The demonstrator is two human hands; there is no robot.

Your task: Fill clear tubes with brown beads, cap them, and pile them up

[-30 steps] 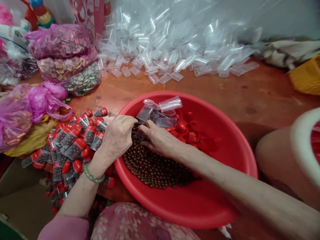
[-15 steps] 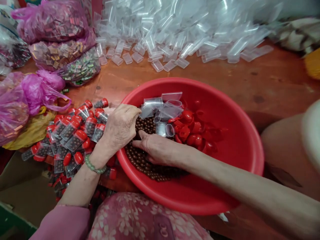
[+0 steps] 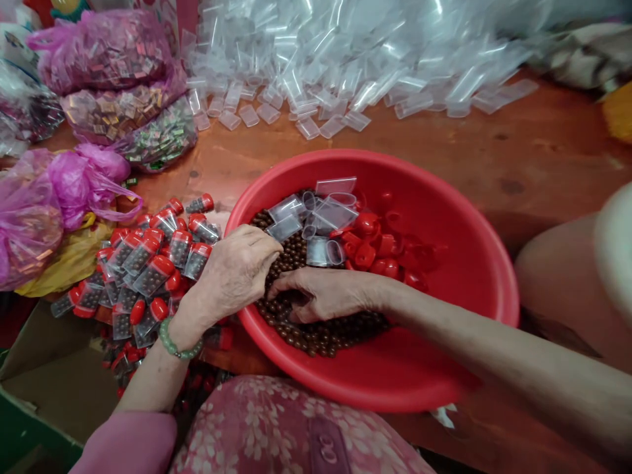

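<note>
My left hand point(image 3: 244, 263) is at the left rim of the red plastic basin point(image 3: 469, 250). Its fingers are pressed together above the beads, and what they grip is hidden. Palm down, my right hand point(image 3: 326, 293) has its curled fingers dug into the brown round beads point(image 3: 316, 339). Behind the hands, several clear flat plastic tubes point(image 3: 336, 214) lie on the beads. Red plastic caps point(image 3: 368, 247) are heaped to the right of them inside the basin.
Red-capped clear cases filled with beads point(image 3: 153, 273) are piled left of the basin, by a cardboard box point(image 3: 54, 368). Pink bags of small pieces point(image 3: 106, 52) stand at the back left. A large heap of clear tubes point(image 3: 336, 72) covers the table's far side.
My left hand has shifted down and slightly left, uncovering more tubes and beads. My right hand's fingers have curled further down into the beads.
</note>
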